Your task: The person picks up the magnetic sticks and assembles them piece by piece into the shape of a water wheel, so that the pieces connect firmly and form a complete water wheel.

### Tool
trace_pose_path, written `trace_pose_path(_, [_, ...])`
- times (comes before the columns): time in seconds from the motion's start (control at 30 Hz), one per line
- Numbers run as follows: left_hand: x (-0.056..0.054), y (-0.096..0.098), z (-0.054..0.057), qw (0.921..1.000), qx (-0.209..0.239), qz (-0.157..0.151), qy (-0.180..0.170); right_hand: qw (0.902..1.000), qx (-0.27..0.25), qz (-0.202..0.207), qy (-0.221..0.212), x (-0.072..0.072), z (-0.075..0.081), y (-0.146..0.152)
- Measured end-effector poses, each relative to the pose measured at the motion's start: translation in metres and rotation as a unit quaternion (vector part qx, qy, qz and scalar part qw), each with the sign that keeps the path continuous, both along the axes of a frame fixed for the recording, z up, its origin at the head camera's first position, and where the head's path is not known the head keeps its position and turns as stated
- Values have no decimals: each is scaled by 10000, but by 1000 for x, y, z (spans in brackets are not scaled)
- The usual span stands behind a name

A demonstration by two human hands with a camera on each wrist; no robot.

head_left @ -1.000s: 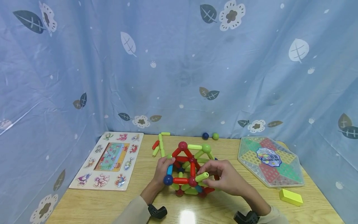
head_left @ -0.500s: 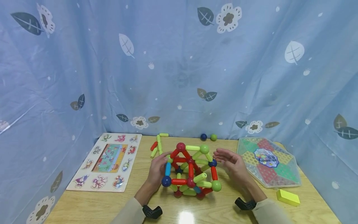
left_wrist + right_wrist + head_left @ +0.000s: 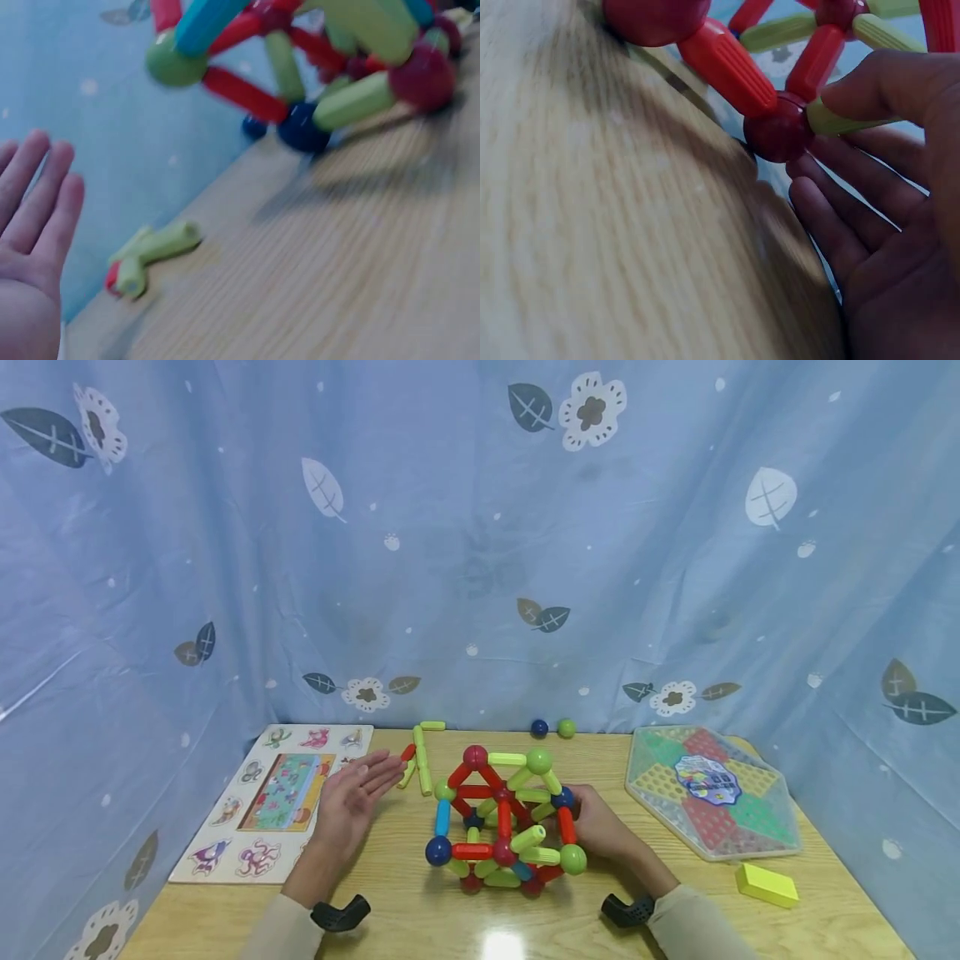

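A frame of red, green and blue magnetic sticks and balls [image 3: 505,817] stands mid-table in the head view. One green stick [image 3: 528,838] juts from its front red ball. My right hand [image 3: 600,827] is at the frame's right rear, partly hidden behind it. In the right wrist view, that hand's thumb and fingers pinch a green stick [image 3: 832,124] beside a dark red ball [image 3: 778,127]. My left hand [image 3: 347,806] hovers left of the frame, palm up, fingers straight, holding nothing. Close to its fingertips lie loose green sticks [image 3: 422,760] and a red one [image 3: 408,752].
An animal puzzle board [image 3: 197,831] lies at the left, partly under the left hand in view. At the right are a hexagonal clear-lidded box [image 3: 705,789] and a yellow block [image 3: 767,885]. A blue ball [image 3: 539,727] and a green ball [image 3: 567,727] sit by the curtain.
My left hand has let go of the frame and moved left. The right hand released the jutting green stick, drew away to the right, then took hold at the frame's right rear.
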State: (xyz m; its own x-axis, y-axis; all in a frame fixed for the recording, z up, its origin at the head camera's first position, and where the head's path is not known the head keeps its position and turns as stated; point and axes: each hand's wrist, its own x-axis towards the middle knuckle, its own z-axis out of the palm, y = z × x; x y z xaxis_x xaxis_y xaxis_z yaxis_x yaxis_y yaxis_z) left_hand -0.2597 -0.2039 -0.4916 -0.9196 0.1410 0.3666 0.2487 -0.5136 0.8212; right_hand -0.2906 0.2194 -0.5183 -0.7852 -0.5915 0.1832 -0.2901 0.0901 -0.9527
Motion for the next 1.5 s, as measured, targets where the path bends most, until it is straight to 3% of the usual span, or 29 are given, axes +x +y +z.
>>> trace_pose_path(0.07, [-4, -9, -1, 9993, -356, -139, 52, 10000, 65, -15, 20, 1, -1, -1])
trace_pose_path(0.13, [-9, -18, -1, 9945, -1037, -106, 45, 9998, 177, -52, 36, 2, 0, -1])
trace_pose_path(0.23, [-17, -28, -1, 9749, -2221, 75, -111, 9993, 342, -106, 45, 2, 0, -3])
trace_pose_path(0.37, [-27, -36, -1, 9343, -3510, 349, -513, 9990, 428, -136, 16, 3, 2, -5])
trace_pose_path(0.53, [-40, -27, 2, 8704, -4763, 976, -774, 9989, 439, -150, 1, 4, 3, -5])
trace_pose_path(0.8, [-56, 8, 9, 7680, -6144, 1805, 85, 9988, 437, -191, 76, 5, 3, -5])
trace_pose_path(0.87, [-59, 14, 8, 7461, -6354, 1988, 95, 9986, 466, -229, 75, 4, 2, -6])
trace_pose_path(0.97, [-60, 18, 10, 7270, -6531, 2119, -83, 9983, 515, -270, 74, 4, 1, -7])
trace_pose_path(1.13, [-50, 19, 18, 7108, -6701, 2015, -714, 9986, 460, -247, 89, 3, 0, -8])
trace_pose_path(1.17, [-46, 19, 21, 7120, -6682, 2003, -807, 9987, 434, -245, 83, 3, 0, -8])
trace_pose_path(1.2, [-41, 19, 24, 7213, -6577, 1975, -898, 9987, 425, -259, 119, 3, 0, -8])
trace_pose_path(1.23, [-37, 20, 26, 7358, -6414, 1945, -969, 9987, 409, -265, 128, 4, 0, -7])
trace_pose_path(1.3, [-26, 22, 34, 7751, -5930, 1895, -1078, 9986, 407, -299, 131, 5, 1, -6])
trace_pose_path(1.4, [-7, 29, 49, 8482, -4890, 1707, -1110, 9979, 479, -392, 207, 6, 2, -4])
trace_pose_path(1.43, [0, 33, 55, 8676, -4581, 1601, -1087, 9978, 488, -404, 190, 6, 2, -4])
trace_pose_path(1.5, [14, 42, 69, 8971, -4105, 1342, -937, 9973, 548, -450, 209, 7, 3, -3])
